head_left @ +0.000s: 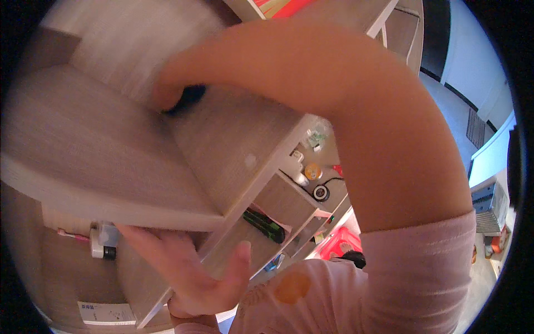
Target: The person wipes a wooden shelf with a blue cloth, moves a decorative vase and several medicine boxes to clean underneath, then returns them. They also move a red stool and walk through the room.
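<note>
My right arm arches across the view, and my right hand [171, 92], blurred, reaches into the inner corner of a pale wood-grain shelf [100, 133]. Its fingers curl over a dark, soft-edged thing [191, 99], pressed against the shelf surface; blur hides what kind it is. Lower down, my left hand [203, 281] is beneath the front edge of that shelf, thumb and fingers spread, holding nothing. Its fingertips come close to the shelf's underside; I cannot tell whether they touch.
Below at left, a compartment holds a white container with a black cap [103, 242], a pink toothbrush-like stick [72, 235] and a white card [107, 313]. Toward the middle lie a green-and-black object [264, 225], an orange round item [312, 171] and a black-and-white disc [321, 192]. A red stool-like thing [340, 242] stands below.
</note>
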Motion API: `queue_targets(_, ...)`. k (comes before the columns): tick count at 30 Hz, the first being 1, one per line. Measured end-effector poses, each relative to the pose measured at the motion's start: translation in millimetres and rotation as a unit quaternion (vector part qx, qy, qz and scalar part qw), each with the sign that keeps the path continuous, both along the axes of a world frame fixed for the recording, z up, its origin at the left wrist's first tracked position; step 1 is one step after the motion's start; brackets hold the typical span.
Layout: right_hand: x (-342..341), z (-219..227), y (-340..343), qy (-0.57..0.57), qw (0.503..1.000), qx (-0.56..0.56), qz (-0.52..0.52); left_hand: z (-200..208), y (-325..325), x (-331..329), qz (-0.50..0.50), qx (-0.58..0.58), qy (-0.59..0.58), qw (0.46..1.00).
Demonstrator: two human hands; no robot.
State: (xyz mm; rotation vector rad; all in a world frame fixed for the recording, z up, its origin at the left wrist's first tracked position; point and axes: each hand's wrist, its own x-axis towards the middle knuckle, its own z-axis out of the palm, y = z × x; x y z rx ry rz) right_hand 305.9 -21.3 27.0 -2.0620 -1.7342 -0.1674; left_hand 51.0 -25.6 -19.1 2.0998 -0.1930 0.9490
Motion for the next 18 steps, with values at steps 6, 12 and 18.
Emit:
queue_targets(6, 9, -1, -11, -0.005, 0.999, 0.0, -0.039, 7, 3, 1, 0.012, 0.077, 0.018, 0.997)
queue_targets(12, 15, -1, 28, -0.024, 0.997, -0.007, -0.068, 1, 4, -7, 0.016, 0.019, 0.005, 1.0)
queue_targets(18, 73, 3, 14, -0.047, 0.981, -0.037, -0.182, 10, 15, -7, -0.034, 0.097, 0.05, 0.993)
